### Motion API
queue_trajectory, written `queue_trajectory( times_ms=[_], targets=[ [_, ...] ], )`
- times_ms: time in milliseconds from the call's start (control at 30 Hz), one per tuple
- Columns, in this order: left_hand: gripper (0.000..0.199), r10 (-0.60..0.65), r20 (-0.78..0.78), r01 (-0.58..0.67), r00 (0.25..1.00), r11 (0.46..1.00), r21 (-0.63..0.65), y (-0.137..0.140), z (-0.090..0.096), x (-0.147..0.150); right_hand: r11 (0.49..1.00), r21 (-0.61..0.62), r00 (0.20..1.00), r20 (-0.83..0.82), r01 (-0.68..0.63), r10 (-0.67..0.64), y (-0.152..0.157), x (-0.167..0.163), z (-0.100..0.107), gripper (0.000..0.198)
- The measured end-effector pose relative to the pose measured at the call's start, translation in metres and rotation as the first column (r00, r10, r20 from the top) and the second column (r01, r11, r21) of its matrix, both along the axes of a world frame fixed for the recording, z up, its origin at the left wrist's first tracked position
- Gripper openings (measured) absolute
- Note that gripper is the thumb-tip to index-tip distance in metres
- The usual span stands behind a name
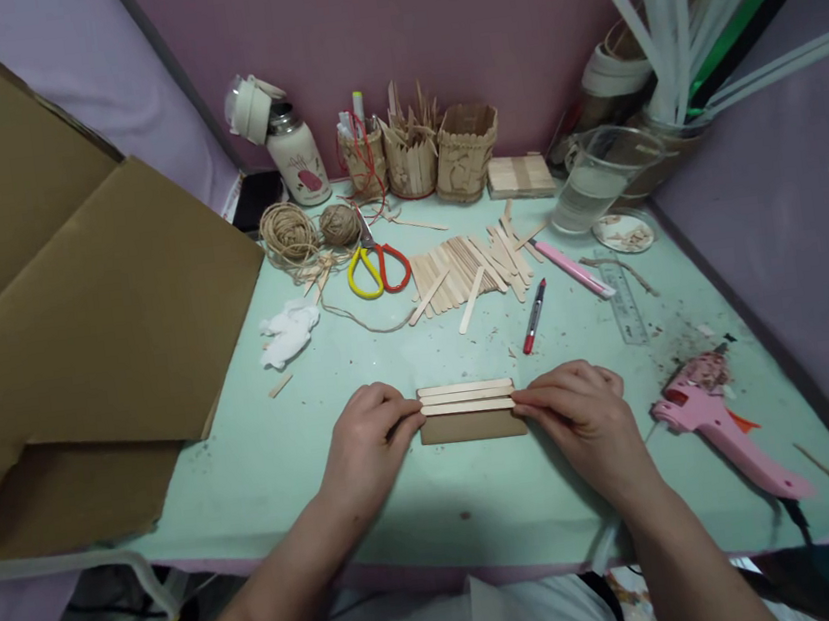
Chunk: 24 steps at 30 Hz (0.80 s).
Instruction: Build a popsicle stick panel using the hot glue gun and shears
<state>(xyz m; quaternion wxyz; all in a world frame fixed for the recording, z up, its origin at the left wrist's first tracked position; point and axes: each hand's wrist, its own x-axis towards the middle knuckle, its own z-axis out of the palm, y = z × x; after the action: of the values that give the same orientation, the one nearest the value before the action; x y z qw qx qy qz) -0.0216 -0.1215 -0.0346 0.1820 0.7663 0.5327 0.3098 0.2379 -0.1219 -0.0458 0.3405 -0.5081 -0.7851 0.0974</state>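
Observation:
A small brown cardboard rectangle [472, 427] lies on the table in front of me, with several wooden craft sticks laid side by side across its far part. My left hand [370, 439] pinches the left end of the nearest craft stick [468, 408] between thumb and fingers. At the opposite end, my right hand [585, 415] grips the same stick in a pinch. The stick lies level along the row, and the near strip of cardboard is bare. Beyond my hands is a spread of loose craft sticks [459, 270].
A pink glue gun [732, 433] lies at the right. Scissors [377, 265], twine balls [289, 233], a red marker [534, 316], a pink cutter [574, 269] and a clear ruler [623, 300] lie farther back. A water cup [588, 188] stands back right; a large cardboard box [103, 298] fills the left.

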Motion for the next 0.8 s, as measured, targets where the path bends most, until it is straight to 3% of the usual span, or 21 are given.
queue_trajectory(
  times_ms=[800],
  targets=[
    [0.015,-0.009,-0.087,0.021,0.996,0.99,0.139,-0.005,-0.0046,0.004,1.0,0.027,1.0,0.029,0.0,-0.001,-0.0043,-0.0024,0.0024,0.01]
  ],
)
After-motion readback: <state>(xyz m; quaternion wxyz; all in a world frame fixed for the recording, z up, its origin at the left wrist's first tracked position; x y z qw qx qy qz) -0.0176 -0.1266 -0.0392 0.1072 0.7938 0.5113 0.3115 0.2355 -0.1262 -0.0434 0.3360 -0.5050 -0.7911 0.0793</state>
